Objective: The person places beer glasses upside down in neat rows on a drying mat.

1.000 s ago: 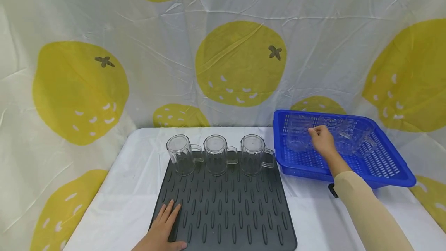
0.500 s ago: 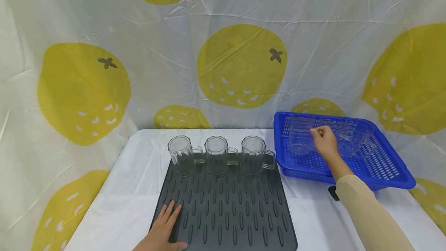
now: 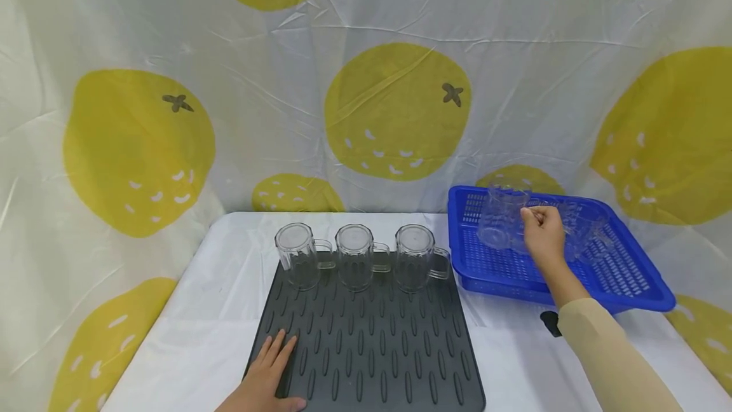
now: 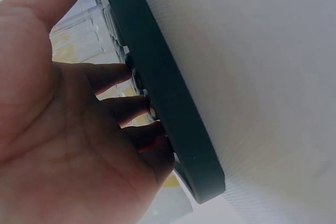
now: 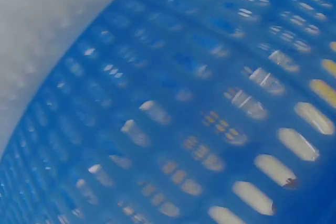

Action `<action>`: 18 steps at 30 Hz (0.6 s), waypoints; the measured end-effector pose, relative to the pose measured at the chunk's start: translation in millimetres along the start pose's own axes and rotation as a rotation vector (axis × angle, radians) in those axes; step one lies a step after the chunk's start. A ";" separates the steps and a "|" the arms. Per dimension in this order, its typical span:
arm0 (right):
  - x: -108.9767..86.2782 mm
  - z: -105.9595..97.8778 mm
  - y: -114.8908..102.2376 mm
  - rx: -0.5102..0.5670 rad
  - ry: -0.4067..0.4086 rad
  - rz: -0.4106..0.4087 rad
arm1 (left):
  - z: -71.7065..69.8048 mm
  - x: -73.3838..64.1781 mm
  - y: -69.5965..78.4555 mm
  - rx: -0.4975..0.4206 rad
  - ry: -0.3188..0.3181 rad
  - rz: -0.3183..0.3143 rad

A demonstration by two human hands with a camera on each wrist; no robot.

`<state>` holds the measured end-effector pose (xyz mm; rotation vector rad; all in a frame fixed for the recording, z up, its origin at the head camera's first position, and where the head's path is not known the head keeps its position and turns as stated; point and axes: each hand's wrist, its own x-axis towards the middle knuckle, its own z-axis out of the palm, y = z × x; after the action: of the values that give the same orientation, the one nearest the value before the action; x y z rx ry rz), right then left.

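Observation:
My right hand (image 3: 546,237) pinches the handle of a clear glass mug (image 3: 501,221) over the left part of the blue plastic basket (image 3: 577,297). My left hand (image 3: 262,377) rests with spread fingers on the left edge of the dark ribbed drying mat (image 3: 366,336). In the left wrist view, the fingers of that hand (image 4: 63,124) lie over the thick edge of the mat (image 4: 163,87). Along the mat's back edge stand three glass mugs, bottoms up with handles to the right: left mug (image 3: 300,259), middle mug (image 3: 354,259), right mug (image 3: 414,259).
More clear glass mugs (image 3: 586,234) lie in the basket to the right of my hand. Blue perforated basket wall (image 5: 173,82) fills most of the right wrist view. Behind the white-covered table (image 3: 194,323) hangs a lemon-print curtain (image 3: 394,5).
My right hand has raised the gripped mug off its place in the basket, shifting it slightly right and tilting it more upright. The left hand and the three mugs on the mat stay put.

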<state>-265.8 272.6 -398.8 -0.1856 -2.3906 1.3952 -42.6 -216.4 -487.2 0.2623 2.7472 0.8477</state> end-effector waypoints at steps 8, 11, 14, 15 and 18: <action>-9.7 1.1 -21.3 0.090 0.091 -0.051 | -0.2 -0.3 0.0 -0.004 0.005 0.004; -13.5 1.0 -27.9 0.123 0.103 -0.087 | -0.9 0.2 0.7 -0.013 0.001 -0.011; -17.4 -0.1 -33.4 0.175 0.107 -0.122 | -1.6 1.0 1.6 -0.024 -0.010 -0.037; -19.0 -0.6 -35.3 0.194 0.109 -0.134 | -1.8 1.3 1.9 -0.024 -0.011 -0.043; -25.3 -2.1 -43.2 0.223 0.113 -0.155 | -2.5 0.7 1.9 -0.017 -0.014 -0.046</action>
<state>-238.6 245.3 -366.8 -0.0188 -2.0926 1.5204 -43.8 -216.0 -484.3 0.2000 2.7208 0.8531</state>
